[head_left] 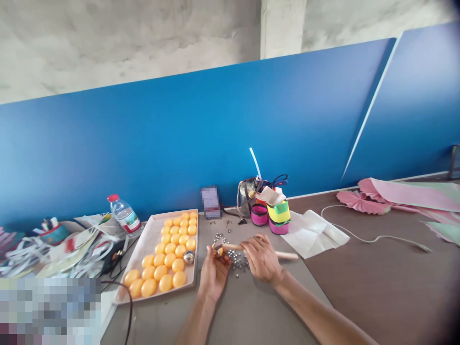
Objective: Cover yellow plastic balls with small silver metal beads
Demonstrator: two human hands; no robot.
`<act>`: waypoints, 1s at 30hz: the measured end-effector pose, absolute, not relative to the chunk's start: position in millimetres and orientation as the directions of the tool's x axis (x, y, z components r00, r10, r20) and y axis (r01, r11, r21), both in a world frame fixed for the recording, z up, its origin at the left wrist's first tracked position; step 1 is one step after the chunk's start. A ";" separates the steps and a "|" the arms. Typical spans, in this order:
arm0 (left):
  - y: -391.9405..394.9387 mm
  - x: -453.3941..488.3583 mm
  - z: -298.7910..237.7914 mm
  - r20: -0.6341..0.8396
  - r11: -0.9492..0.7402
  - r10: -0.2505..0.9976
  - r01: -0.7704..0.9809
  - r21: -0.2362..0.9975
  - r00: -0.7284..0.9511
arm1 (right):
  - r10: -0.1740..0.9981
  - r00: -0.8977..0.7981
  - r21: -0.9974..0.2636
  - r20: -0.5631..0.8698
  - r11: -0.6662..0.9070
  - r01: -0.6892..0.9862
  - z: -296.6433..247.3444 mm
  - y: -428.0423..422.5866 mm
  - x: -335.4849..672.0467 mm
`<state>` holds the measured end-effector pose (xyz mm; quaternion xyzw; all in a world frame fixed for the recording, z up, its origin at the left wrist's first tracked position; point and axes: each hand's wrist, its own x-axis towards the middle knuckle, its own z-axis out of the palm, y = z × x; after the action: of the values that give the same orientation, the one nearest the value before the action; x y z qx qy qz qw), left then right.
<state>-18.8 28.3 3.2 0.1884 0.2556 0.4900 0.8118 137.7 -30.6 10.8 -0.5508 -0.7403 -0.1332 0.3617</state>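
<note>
My left hand (213,273) is closed in a pinch on a small orange ball (217,251) that looks partly covered in shiny silver bits. My right hand (261,258) rests on the grey table with its fingers curled over a wooden stick (287,256) that lies across the table. A heap of small silver pieces (237,259) lies between the two hands. Just left of my left hand stands a white tray (141,252) with several orange balls (168,261) and one silver-covered ball (189,257).
A water bottle (124,215) and a clutter of cables and papers (61,247) lie at the left. Rolls of coloured tape (277,216) and a jar (246,197) stand by the blue wall. White paper (312,232), a white cord (381,237) and pink paper fans (362,201) lie to the right.
</note>
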 end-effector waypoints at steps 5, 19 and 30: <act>29.3 -20.1 2.0 -0.214 0.452 0.889 -0.707 0.544 0.404 | 0.699 -0.074 -0.225 0.712 0.327 0.918 13.2 -33.0 136.5; 26.1 -19.5 3.4 -0.164 0.414 0.902 -0.691 0.592 0.400 | 0.732 -0.068 -0.211 0.678 0.283 0.936 11.3 -31.7 135.7; 24.1 -20.2 8.0 -0.177 0.461 0.877 -0.678 0.572 0.447 | 0.773 0.208 -0.256 0.600 -0.061 0.965 4.5 -19.4 149.8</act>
<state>-20.2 24.1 8.0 0.2150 0.2309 0.4725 0.8230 149.8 -19.4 4.5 -0.7120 -0.6101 -0.1540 0.3116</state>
